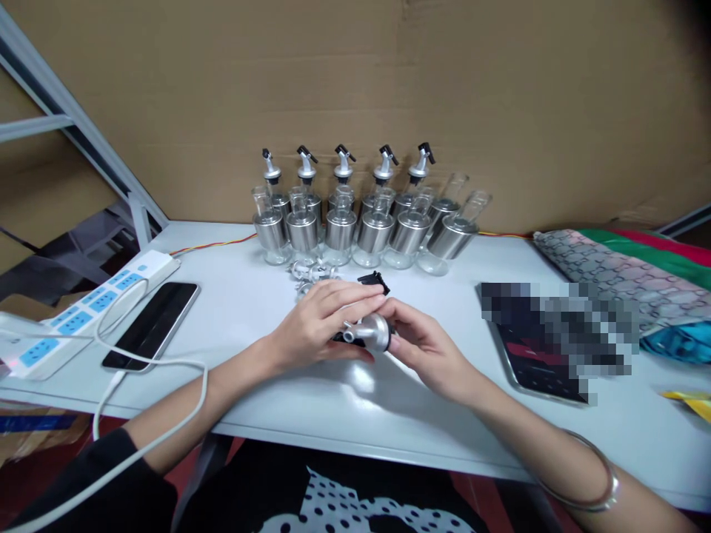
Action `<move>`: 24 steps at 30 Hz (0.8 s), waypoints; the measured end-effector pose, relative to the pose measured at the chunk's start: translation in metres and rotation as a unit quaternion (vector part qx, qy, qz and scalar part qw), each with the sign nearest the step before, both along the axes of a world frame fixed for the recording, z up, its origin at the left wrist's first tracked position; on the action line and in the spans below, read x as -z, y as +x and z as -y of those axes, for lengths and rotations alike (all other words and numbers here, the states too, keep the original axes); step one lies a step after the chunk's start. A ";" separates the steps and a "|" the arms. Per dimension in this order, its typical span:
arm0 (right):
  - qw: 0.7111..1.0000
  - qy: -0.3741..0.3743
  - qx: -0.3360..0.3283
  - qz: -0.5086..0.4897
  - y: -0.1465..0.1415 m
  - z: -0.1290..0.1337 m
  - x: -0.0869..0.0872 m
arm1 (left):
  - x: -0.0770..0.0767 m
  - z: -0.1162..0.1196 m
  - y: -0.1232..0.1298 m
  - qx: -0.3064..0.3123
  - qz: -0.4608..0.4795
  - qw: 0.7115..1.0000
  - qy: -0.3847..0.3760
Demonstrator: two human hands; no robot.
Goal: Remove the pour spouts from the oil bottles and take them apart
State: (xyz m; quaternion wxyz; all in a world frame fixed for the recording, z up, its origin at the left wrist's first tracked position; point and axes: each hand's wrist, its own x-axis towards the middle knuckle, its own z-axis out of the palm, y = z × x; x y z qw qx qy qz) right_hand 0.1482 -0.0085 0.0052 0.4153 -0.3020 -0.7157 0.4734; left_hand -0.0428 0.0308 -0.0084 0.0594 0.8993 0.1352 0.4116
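Between my hands, over the near middle of the table, is a silver pour spout (pixel 373 333) with a black base. My right hand (pixel 425 342) pinches its base from the right. My left hand (pixel 327 318) curves over it from the left, with a black part partly hidden beneath the fingers; I cannot make out its kind. Behind my hands lie several loose silver spout parts (pixel 314 272) and some black pieces (pixel 375 281). Farther back stand two rows of glass bottles with steel sleeves (pixel 341 228); several in the back row carry silver spouts with black flip levers (pixel 343 166).
A white power strip (pixel 83 311) and a phone (pixel 152 326) lie at left, with a white cable (pixel 203 385) crossing my left forearm. A tablet-like device (pixel 538 363), partly blurred out, and a patterned cloth bag (pixel 611 274) are at right. Cardboard (pixel 344 74) stands behind.
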 end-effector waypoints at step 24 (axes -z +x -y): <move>0.977 0.089 0.090 0.173 0.004 -0.003 -0.005 | -0.010 -0.002 -0.001 -0.016 -0.040 0.998 0.035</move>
